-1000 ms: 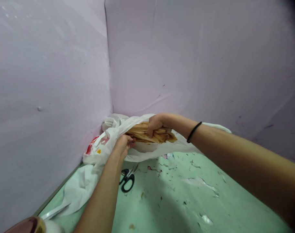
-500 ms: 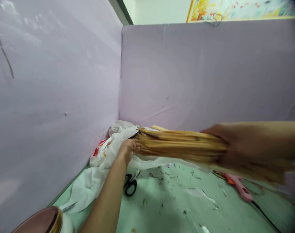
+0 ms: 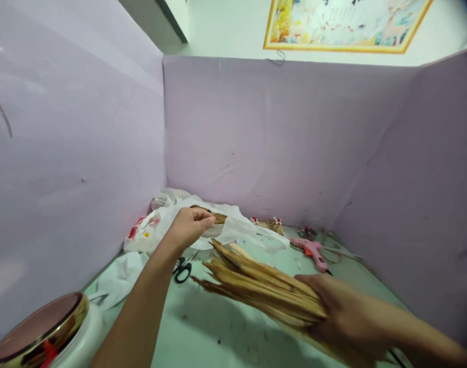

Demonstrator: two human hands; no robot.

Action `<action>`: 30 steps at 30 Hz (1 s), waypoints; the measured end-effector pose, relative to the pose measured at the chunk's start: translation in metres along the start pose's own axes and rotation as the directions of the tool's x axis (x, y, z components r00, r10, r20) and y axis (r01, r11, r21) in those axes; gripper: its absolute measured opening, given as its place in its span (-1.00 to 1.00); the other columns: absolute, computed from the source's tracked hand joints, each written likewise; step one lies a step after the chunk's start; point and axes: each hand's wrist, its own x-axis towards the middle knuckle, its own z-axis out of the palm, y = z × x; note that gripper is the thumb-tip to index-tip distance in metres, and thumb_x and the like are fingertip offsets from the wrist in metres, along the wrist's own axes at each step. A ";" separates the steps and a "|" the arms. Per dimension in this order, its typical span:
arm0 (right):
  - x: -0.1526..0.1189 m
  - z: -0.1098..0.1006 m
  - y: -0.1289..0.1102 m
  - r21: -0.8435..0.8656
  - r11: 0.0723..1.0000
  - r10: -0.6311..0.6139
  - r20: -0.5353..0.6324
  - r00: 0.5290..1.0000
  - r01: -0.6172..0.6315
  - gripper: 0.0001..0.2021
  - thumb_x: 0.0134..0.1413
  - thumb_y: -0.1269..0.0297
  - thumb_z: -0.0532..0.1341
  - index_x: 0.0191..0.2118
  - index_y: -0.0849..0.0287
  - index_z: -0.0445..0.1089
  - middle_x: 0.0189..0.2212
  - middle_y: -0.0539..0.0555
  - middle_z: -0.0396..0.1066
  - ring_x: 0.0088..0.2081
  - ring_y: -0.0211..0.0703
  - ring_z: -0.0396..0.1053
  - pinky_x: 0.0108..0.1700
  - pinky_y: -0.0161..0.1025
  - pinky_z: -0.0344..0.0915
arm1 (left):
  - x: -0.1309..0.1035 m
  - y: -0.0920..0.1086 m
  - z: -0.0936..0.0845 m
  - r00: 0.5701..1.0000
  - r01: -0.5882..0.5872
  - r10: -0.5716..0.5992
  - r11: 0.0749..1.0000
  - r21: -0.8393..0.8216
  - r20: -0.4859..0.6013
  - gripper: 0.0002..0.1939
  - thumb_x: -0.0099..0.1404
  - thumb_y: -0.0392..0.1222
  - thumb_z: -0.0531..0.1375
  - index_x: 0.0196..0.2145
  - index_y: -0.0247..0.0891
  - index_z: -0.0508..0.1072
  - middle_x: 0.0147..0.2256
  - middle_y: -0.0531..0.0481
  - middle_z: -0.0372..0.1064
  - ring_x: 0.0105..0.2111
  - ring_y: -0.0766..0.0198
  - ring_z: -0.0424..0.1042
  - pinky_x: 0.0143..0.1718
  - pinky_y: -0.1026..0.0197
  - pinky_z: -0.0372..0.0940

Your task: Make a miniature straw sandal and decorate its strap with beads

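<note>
A thick bundle of dry yellow-brown strips (image 3: 264,286) hangs over the green table, with my right hand (image 3: 340,312) wrapped round its near end. Its ragged far end points left, apart from the bag. My left hand (image 3: 193,225) is at the white plastic bag (image 3: 233,220), thumb and fingers pinched together; what they hold, if anything, is too small to tell. A few more brown strips (image 3: 220,218) show in the bag's opening, right beside the left fingertips.
Black-handled scissors (image 3: 182,271) lie below the bag. A pink glue gun (image 3: 313,250) is at the right, near small beaded items (image 3: 274,224). A lidded jar (image 3: 80,332) stands at the near left. Purple panels (image 3: 287,133) enclose the table (image 3: 202,317).
The bundle has come away from the bag, nearer and lower, in my right hand. My left hand has stayed by the bag, and the view has turned rightward.
</note>
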 end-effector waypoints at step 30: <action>0.191 0.029 -0.082 -0.188 0.959 -0.250 -0.216 0.944 0.211 -0.78 0.18 0.27 0.11 -0.13 0.27 0.39 -0.25 0.07 0.45 -0.25 -0.12 0.42 -0.20 -0.15 0.36 | -0.134 -0.068 0.074 0.888 -0.427 0.353 0.391 0.815 0.296 -0.75 0.13 -0.11 0.25 -0.26 -0.30 0.47 -0.26 -0.26 0.46 -0.25 -0.04 0.42 -0.24 -0.04 0.33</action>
